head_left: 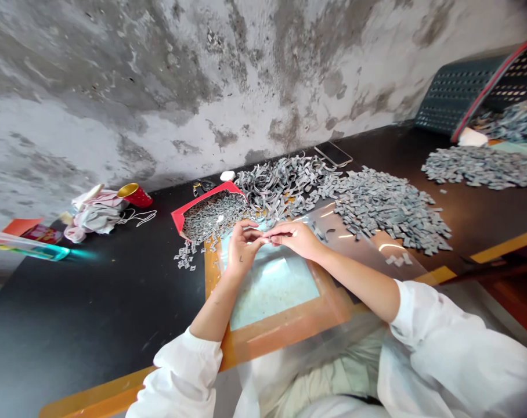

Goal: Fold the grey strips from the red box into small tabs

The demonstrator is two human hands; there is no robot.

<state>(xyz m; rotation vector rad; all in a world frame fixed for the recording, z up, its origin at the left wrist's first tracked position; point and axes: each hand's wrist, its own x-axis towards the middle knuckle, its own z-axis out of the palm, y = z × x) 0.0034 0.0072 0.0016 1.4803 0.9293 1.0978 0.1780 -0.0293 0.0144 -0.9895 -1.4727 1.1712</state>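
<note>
My left hand (pixel 242 248) and my right hand (pixel 299 238) meet over a pale sheet (pixel 274 290) taped to the table. Their fingertips pinch a small grey piece (pixel 269 237), mostly covered by the fingers. Just beyond my left hand lies a red box (pixel 187 210) with many small grey pieces in and spilling from it. Behind my hands is a heap of curved grey strips (pixel 285 180). A heap of short flat grey pieces (pixel 389 206) spreads to the right of my right hand.
A phone (pixel 334 154) lies by the wall. On the right, a dark perforated basket (pixel 464 93) lies tipped beside another grey heap (pixel 481 166). At left are a red cup (pixel 135 195), crumpled cloths (pixel 98 212) and a clear tube-like object (pixel 26 244).
</note>
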